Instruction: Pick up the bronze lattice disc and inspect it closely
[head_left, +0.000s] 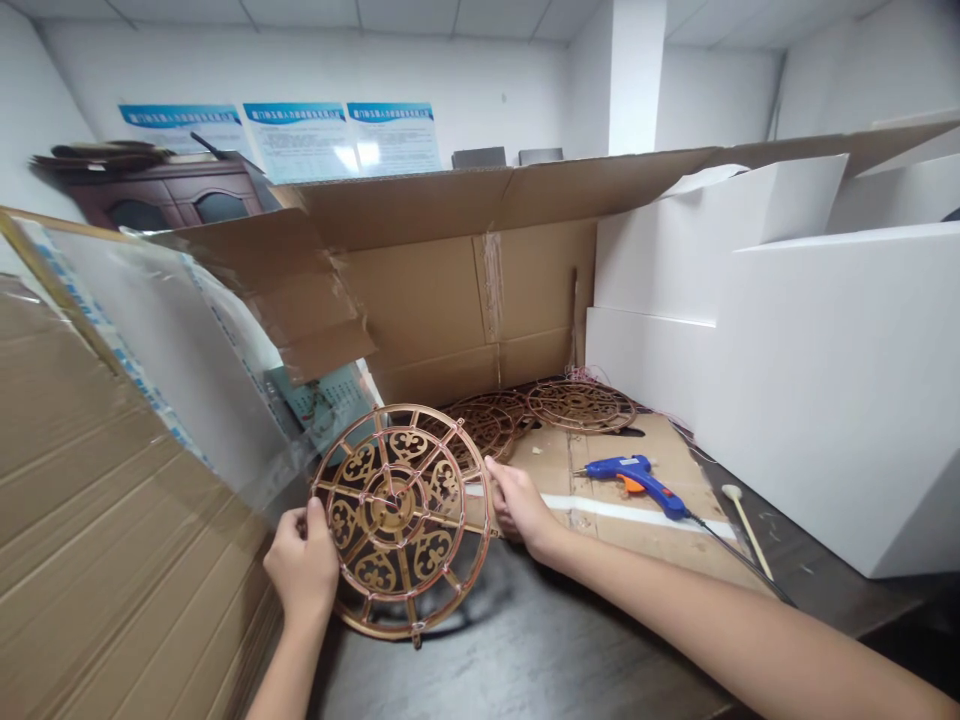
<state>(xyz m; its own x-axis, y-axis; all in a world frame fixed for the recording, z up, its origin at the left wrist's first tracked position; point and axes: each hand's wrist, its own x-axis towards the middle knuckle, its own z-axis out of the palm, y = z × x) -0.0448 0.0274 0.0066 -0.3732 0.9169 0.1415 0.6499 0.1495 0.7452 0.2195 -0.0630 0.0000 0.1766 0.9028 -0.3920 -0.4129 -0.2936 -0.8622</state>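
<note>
Disc (401, 520) (upright): left hand (304, 565), right hand (521, 510).

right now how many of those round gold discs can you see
3. One disc is held upright between the left hand and right hand; a second disc lies flat just behind it; a third disc lies further back right. More may hide beneath.

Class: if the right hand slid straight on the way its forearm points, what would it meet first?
The right hand points up and left in the picture, so it would push straight into the round gold grille whose rim it holds; depth beyond is unclear.
</note>
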